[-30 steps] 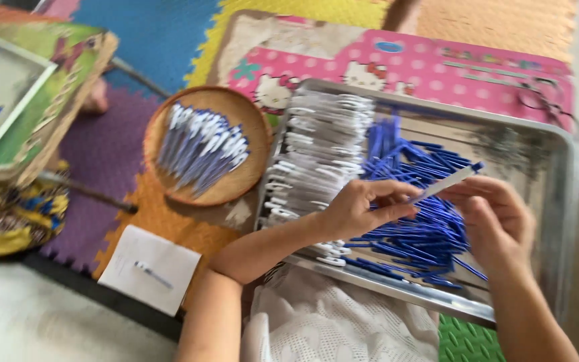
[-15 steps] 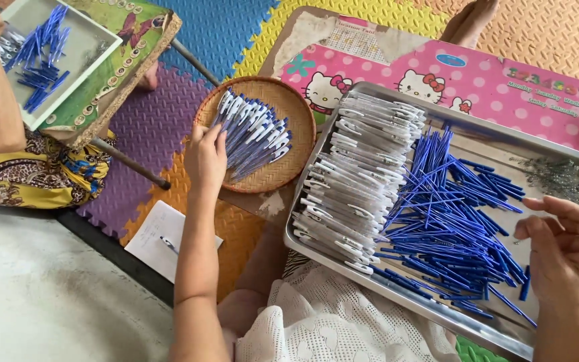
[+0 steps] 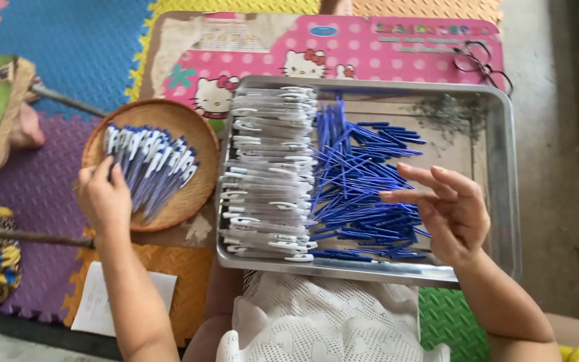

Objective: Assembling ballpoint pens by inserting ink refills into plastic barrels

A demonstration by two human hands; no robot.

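From my remote seat I see the floor covered in foam puzzle mats (image 3: 82, 47) of blue, purple, orange and yellow. On them lies a pink cartoon-printed board (image 3: 383, 53), and over its near edge sits a wide metal tray (image 3: 504, 194). The tray's left half carries a neat stack of white pen barrels (image 3: 269, 174), clips showing; just beside them, toward the middle, lies a loose heap of thin blue refills (image 3: 356, 181), crossing each other in many directions. A grey smudge of small bits sits in the tray's far right corner.

To the left of the tray, touching its edge or nearly so, is a round woven basket (image 3: 182, 124) holding assembled white-and-blue pens (image 3: 152, 164), fanned roughly parallel.

My left hand (image 3: 105, 194) rests at the basket's near left rim, fingers curled down onto the pens; I cannot tell whether it grips any. My right hand (image 3: 447, 208) hovers over the blue refills, fingers spread and loose, holding nothing I can see.

A white paper sheet (image 3: 102, 302) lies on the orange mat near my left forearm. Black-framed glasses (image 3: 480, 60) rest on the board's far right corner.
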